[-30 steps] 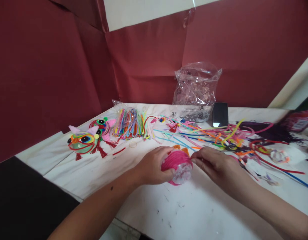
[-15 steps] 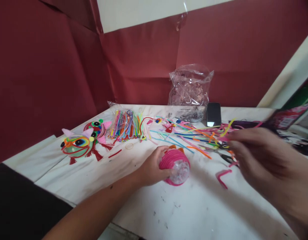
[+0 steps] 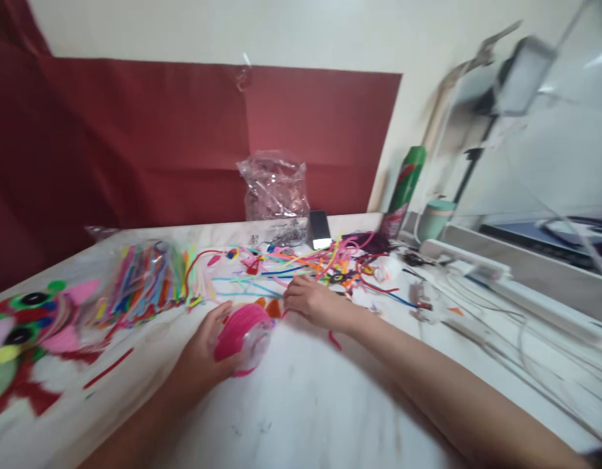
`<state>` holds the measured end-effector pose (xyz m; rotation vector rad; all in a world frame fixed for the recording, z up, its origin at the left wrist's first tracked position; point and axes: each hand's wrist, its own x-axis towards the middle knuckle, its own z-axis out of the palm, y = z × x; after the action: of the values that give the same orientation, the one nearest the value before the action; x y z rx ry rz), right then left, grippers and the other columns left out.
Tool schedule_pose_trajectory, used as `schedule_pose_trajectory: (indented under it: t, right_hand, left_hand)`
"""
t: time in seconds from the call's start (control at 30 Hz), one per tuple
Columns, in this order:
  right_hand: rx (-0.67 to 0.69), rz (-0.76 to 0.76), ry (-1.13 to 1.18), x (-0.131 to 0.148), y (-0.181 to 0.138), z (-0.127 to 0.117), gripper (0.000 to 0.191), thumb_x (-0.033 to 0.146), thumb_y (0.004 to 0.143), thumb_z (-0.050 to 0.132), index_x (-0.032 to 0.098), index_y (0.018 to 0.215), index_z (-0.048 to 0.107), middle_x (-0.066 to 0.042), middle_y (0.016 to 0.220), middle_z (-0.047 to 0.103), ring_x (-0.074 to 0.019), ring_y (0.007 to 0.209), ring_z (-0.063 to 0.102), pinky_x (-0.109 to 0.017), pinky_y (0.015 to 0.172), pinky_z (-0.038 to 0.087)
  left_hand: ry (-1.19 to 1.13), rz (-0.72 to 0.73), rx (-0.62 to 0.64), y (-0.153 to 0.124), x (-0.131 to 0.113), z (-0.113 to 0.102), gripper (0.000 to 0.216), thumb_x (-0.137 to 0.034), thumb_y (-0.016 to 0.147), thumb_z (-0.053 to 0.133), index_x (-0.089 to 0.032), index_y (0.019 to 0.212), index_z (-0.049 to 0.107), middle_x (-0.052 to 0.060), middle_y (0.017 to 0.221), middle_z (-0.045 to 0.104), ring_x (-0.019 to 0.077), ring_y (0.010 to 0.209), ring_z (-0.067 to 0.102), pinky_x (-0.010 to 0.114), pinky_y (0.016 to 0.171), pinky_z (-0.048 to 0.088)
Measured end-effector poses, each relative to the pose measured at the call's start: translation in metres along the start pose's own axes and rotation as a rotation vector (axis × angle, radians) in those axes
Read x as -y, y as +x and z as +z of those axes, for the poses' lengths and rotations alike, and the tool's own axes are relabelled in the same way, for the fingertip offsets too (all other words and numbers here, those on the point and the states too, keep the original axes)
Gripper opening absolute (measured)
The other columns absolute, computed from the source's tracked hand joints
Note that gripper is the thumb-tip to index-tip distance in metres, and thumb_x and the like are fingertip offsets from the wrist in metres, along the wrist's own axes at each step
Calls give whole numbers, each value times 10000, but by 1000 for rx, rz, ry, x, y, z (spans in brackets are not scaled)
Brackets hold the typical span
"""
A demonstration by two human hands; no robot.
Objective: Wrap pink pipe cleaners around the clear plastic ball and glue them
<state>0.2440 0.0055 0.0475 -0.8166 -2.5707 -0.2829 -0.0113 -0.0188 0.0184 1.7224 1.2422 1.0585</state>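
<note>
My left hand [image 3: 203,355] is wrapped round a clear, rounded plastic piece [image 3: 257,345], partly coiled with bright pink pipe cleaner [image 3: 245,329]; small orange-brown bits [image 3: 273,307] show behind it. To its right, my right hand [image 3: 313,303] has its fingers curled together low over the loose pipe cleaners. A short pink strand [image 3: 284,314] shows at its fingertips, blurred. Another pink piece [image 3: 335,340] lies on the table below my right wrist.
Decorated animal-like heads [image 3: 32,319] sit at the left, beside a bag of coloured pipe cleaners [image 3: 149,277]. Farther back are a clear plastic bag [image 3: 276,189], a dark phone [image 3: 320,229] and a green can [image 3: 407,179]. Power strips and cables [image 3: 477,270] run along the right.
The view has swung right, bringing the can, lamp and cables into sight. My right hand has moved left, closer to the pink-wrapped piece. My left hand keeps its hold.
</note>
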Motion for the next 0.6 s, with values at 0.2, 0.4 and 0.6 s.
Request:
schedule_pose_trajectory:
  t: [0.2,0.4,0.6]
  right_hand:
    - [-98,288,-62,-18,-9,-33,165,184,889,495,194,1005,613,-68,973,683,-166,928,589,-274,818,426]
    - [-121,727,-153,-30,-62,-85,262,269,901,408,176,763,609,-25,638,631,-150,567,560,-238,530,392]
    - [47,1087,-298,-38,-150,-82,285,265,865,389,185,687,597,-49,625,635,-167,568,573,-249,519,346]
  left_hand:
    - [85,51,-92,8,6,-2,704,-527,591,674,-210,1190,483,105,1244,571,321,1164,532,416,922,481]
    - [82,30,-127,6,7,0,711,-478,584,690,-217,1209,475,96,1277,547,321,1201,500,435,970,447]
    - [20,-1,-62,3,7,4,711,-493,611,665,-244,1237,439,87,1310,521,318,1189,510,458,974,447]
